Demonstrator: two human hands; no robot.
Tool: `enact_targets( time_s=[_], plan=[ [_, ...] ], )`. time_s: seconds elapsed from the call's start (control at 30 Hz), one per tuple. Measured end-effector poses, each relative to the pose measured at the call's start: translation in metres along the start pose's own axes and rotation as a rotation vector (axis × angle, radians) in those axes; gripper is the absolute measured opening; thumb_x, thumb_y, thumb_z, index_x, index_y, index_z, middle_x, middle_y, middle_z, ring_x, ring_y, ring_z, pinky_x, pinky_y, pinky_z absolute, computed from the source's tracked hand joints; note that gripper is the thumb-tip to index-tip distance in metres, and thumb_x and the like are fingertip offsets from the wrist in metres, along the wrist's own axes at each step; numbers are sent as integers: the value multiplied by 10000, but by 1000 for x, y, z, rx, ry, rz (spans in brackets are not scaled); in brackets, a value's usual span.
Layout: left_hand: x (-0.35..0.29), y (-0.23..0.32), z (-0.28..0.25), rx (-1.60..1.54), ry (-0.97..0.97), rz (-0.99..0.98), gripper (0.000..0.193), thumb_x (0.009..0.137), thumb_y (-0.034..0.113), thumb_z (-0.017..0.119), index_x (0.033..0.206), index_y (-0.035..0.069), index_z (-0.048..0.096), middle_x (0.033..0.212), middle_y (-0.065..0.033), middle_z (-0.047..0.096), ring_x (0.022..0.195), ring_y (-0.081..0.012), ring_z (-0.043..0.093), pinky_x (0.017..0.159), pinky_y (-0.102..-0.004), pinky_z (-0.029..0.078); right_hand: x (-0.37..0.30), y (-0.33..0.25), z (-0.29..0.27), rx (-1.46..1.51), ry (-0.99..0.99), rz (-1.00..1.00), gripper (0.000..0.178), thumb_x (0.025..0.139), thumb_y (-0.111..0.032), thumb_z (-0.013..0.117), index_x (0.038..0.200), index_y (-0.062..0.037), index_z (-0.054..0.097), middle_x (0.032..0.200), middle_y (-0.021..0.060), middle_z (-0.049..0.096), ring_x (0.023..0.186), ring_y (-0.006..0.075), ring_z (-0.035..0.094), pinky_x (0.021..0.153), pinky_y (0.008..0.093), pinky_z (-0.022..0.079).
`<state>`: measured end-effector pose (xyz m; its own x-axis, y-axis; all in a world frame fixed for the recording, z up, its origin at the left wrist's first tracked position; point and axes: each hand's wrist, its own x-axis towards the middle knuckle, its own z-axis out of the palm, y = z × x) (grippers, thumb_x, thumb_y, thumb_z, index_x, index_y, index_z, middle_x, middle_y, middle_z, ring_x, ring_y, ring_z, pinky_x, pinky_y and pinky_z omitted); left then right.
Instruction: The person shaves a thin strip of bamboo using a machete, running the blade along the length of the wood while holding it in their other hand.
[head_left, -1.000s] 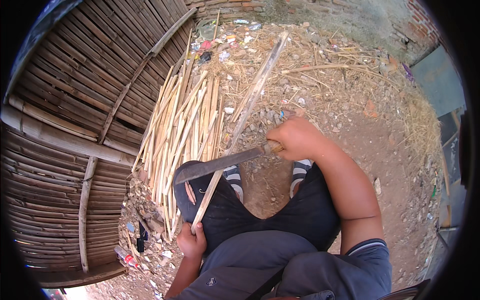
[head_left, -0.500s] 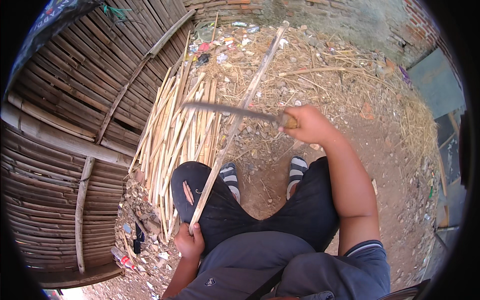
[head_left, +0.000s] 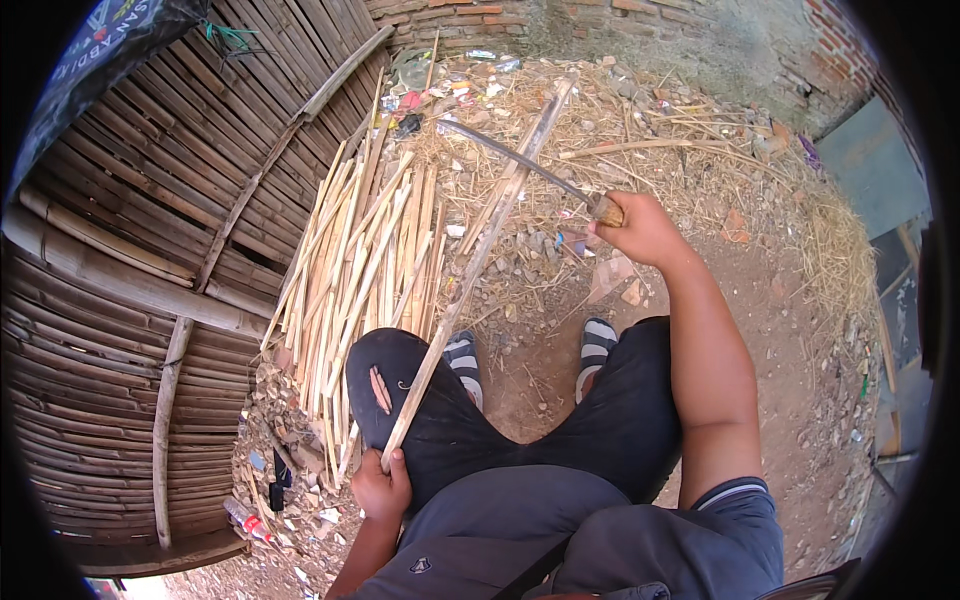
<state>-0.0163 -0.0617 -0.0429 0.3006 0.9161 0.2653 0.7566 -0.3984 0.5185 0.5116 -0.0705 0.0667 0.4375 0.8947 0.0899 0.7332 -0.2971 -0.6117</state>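
My right hand (head_left: 640, 230) is closed round the short wooden handle of a machete (head_left: 562, 183). Its long, slightly curved dark blade points to the far left and crosses the far half of a long bamboo strip (head_left: 432, 362). That strip slopes away from me over my left knee, and my left hand (head_left: 381, 484) grips its near end beside my thigh. Along the left side of its far half runs a thinner pale bamboo sliver (head_left: 488, 218); whether it is still joined to the strip I cannot tell.
Many split bamboo strips (head_left: 345, 270) lie piled left of my knees, beside a bamboo-slat wall (head_left: 110, 330). A brick wall (head_left: 660, 40) closes the far side. Straw (head_left: 700, 160), stones and litter cover the ground. A plastic bottle (head_left: 247, 520) lies at the lower left.
My right hand has gone slightly farther away and right, swinging the blade tip away from the bamboo pile. A thin sliver now shows beside the strip. My left hand keeps its grip.
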Motion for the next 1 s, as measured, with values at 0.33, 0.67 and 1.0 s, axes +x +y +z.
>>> enact_targets(
  time_s=[0.33, 0.67, 1.0],
  plan=[
    [-2, -7, 0, -32, 2, -2, 440, 1006, 350, 643, 734, 30, 512, 555, -164, 516, 482, -333, 538, 498, -437, 410, -30, -62, 31, -355, -234, -550, 237, 828, -304, 786, 898, -97, 694, 811, 176, 706, 792, 387, 695, 722, 479, 537],
    [0, 4, -1, -11, 5, -6, 477, 1007, 393, 645, 728, 34, 504, 550, -165, 508, 473, -354, 532, 487, -452, 404, -5, -2, -1, -41, 105, 21, 298, 841, -307, 800, 973, -55, 708, 830, 198, 712, 787, 385, 701, 734, 474, 538],
    [-2, -5, -2, 10, -12, -25, 445, 988, 399, 667, 754, 45, 534, 578, -172, 561, 510, -380, 588, 508, -475, 442, -29, -66, 29, -365, -242, -508, 230, 733, -188, 757, 937, -100, 700, 795, 138, 712, 786, 392, 700, 732, 486, 554]
  ],
)
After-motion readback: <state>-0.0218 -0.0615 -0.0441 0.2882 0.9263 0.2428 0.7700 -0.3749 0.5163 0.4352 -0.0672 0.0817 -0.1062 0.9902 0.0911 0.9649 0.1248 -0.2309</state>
